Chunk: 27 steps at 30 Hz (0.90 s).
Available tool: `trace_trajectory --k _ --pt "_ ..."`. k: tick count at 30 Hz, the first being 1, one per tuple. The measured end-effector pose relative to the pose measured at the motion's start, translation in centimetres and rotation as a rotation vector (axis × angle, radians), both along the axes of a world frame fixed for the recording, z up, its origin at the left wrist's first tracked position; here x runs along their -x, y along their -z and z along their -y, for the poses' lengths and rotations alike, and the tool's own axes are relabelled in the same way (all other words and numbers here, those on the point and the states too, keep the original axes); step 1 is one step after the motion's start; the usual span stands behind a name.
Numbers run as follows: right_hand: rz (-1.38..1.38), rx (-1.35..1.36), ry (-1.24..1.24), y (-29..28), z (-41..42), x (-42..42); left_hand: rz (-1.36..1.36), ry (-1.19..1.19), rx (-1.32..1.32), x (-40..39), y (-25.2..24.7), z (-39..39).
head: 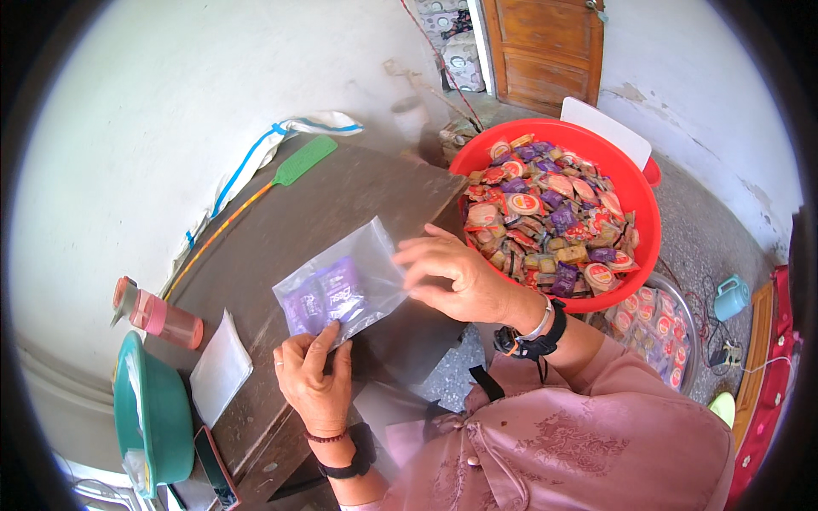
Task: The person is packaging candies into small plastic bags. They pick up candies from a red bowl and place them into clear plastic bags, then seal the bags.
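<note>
A clear plastic bag [374,252] with purple-wrapped snack packets [326,297] inside lies over the dark table. My left hand [316,370] pinches its near edge between thumb and fingers. My right hand [447,271] is at the bag's right end, its fingers spread and the fingertips close to the film; whether they touch it I cannot tell. To the right, a large red plastic tub [648,223] holds many small wrapped snacks in purple, red and yellow. A stack of flat clear bags [222,370] rests on the table to the left of my left hand.
On the dark wooden table [364,185] lie a green fly swatter [307,160], a pink water bottle [163,319], a teal basin [169,415] and a phone [216,469]. Below the tub, a round metal tray [689,345] holds filled bags. A blue jug [732,298] stands on the floor.
</note>
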State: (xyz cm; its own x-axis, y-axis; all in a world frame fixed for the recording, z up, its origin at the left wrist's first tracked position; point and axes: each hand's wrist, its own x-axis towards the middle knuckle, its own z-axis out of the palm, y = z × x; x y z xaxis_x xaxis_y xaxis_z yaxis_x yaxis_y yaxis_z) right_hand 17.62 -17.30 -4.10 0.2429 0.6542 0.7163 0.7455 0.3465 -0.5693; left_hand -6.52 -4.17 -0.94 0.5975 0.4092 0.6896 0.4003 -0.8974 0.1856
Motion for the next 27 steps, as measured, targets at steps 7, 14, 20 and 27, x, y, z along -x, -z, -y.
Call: trace_trajectory --k 7,14,20,27 --pt "-0.113 0.014 -0.084 -0.4 1.1 0.2 0.151 0.135 0.241 0.1 -0.6 -0.8" --pt "-0.073 0.059 -0.087 -1.5 1.2 -0.2 0.015 0.139 0.077 -3.7 -3.0 -1.7" --pt "-0.141 0.062 -0.062 -6.3 -1.7 -1.9 -0.119 0.145 0.019 -5.7 -1.2 -1.6" --pt "0.103 0.575 -0.236 -7.3 -14.0 -3.7 -0.091 0.157 0.019 -5.9 -1.1 -1.4"
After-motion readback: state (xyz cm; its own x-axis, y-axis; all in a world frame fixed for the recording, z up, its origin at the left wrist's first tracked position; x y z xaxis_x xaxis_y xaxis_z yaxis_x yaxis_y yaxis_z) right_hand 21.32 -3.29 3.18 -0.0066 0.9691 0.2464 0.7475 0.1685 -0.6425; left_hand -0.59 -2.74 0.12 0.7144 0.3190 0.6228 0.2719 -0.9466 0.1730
